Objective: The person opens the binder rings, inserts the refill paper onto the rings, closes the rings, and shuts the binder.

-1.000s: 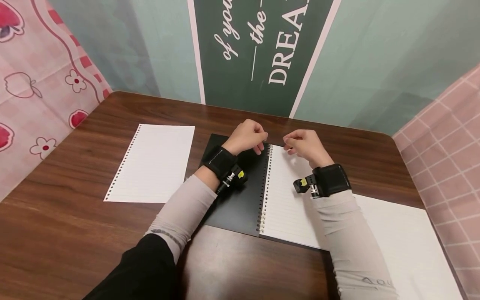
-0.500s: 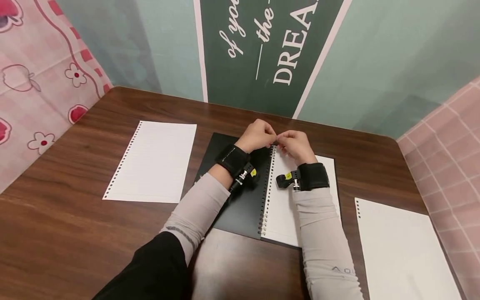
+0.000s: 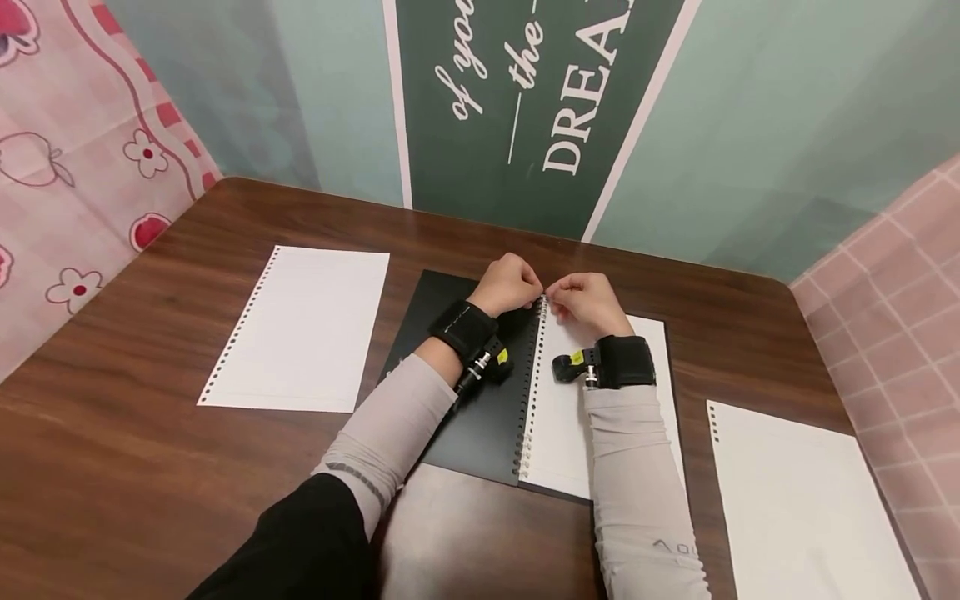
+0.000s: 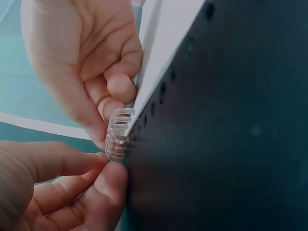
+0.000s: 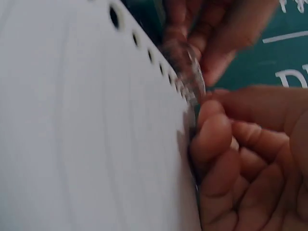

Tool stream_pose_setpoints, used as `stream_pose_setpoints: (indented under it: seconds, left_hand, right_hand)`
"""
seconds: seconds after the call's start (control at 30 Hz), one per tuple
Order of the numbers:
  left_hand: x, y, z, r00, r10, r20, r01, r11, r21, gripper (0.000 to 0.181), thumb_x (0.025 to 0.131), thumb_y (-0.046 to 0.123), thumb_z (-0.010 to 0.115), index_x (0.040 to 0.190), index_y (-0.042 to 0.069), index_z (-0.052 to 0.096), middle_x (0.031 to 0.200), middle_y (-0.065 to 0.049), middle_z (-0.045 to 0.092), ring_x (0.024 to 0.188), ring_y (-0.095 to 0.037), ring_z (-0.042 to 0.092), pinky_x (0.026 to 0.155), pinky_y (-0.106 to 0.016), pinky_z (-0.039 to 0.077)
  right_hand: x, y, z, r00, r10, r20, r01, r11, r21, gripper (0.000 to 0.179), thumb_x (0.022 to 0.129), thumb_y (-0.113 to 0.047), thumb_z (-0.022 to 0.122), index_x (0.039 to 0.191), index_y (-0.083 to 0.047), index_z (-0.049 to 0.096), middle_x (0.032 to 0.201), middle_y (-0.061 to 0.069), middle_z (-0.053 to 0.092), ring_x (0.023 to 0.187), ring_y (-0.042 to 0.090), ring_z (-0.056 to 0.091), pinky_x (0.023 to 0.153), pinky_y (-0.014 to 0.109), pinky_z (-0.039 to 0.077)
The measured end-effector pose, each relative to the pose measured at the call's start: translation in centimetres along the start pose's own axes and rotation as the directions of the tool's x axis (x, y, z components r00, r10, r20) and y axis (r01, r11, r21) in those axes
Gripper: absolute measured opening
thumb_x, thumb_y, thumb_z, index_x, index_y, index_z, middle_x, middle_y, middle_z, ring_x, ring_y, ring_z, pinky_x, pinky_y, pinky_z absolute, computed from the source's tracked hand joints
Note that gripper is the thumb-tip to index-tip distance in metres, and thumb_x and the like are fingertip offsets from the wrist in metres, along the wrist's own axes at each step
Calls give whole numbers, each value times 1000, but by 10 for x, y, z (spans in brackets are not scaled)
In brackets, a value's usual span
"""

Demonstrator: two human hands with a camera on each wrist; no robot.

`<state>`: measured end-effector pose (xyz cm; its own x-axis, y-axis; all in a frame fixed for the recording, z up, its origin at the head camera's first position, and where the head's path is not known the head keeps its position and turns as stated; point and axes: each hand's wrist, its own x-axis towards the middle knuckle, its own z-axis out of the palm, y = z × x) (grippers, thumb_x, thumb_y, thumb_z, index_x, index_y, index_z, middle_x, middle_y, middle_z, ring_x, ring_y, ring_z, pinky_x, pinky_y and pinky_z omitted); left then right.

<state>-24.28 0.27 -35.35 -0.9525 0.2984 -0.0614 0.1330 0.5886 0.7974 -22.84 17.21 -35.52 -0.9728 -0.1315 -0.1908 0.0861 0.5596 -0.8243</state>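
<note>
A loose-leaf notebook lies opened flat in the head view, its black cover [image 3: 480, 433] on the left and lined white pages [image 3: 562, 433] on the right. Clear plastic binding rings [image 4: 119, 134] run along the punched holes of its spine. At the far end of the spine, my left hand [image 3: 508, 285] pinches the rings between thumb and fingers. My right hand [image 3: 588, 298] meets it there from the page side, thumb and forefinger pinching the same end of the binding. The rings also show between both hands' fingertips [image 5: 216, 127] in the right wrist view.
A loose punched sheet [image 3: 300, 325] lies left of the notebook on the brown wooden table [image 3: 135, 450]. Another white sheet [image 3: 795, 492] is at the right, near the pink tiled wall [image 3: 892, 333]. A green wall panel [image 3: 495, 192] stands behind the table.
My right hand has moved left to the spine, and both hands, apart a second ago, now meet at its far end. The right-hand sheet's punched edge has come into view.
</note>
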Motion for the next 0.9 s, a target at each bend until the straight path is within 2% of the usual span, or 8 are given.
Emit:
stream_pose_setpoints:
  seconds: [0.13, 0.3, 0.5, 0.67, 0.9]
  left_hand:
    - [0, 0, -1, 1000, 19, -14, -19, 1000, -4, 17, 93, 5, 64, 88, 3, 80, 64, -4, 66, 58, -13, 56, 55, -22, 39]
    - [-1, -3, 2, 1000, -4, -12, 4, 1000, 7, 16, 94, 5, 65, 86, 4, 79, 61, -2, 63, 57, -14, 54, 55, -23, 38]
    - [2, -4, 2, 1000, 19, -22, -19, 1000, 2, 16, 93, 5, 66, 85, 4, 79, 60, -1, 62, 58, -14, 55, 56, -22, 39]
    - [2, -4, 1, 999, 24, -21, -24, 1000, 15, 17, 92, 5, 65, 82, 4, 79, 59, 0, 61, 58, -14, 55, 55, -22, 39]
    - [-1, -6, 2, 1000, 7, -21, -7, 1000, 5, 17, 92, 5, 65, 81, 4, 78, 58, 1, 60, 57, -14, 54, 55, -23, 39]
  right_hand:
    - [2, 2, -4, 1000, -28, 7, 28, 998, -50, 18, 101, -5, 59, 108, 9, 69, 71, 3, 61, 59, 12, 56, 61, 23, 45]
    - [2, 3, 0, 1000, -10, 17, 11, 996, -83, 17, 101, -5, 59, 108, 8, 69, 71, 3, 60, 60, 12, 55, 60, 24, 45]
    - [2, 1, 1, 1000, 11, -20, -12, 999, -44, 16, 101, -4, 59, 106, 8, 69, 71, 4, 60, 56, 13, 56, 59, 23, 46]
    - [2, 0, 1, 999, 37, -21, -37, 999, 2, 16, 101, -4, 59, 106, 8, 69, 69, 2, 60, 54, 12, 56, 59, 22, 48]
    - [0, 2, 3, 999, 31, -13, -31, 999, -24, 16, 101, -4, 59, 107, 8, 69, 70, 3, 61, 56, 11, 58, 63, 23, 48]
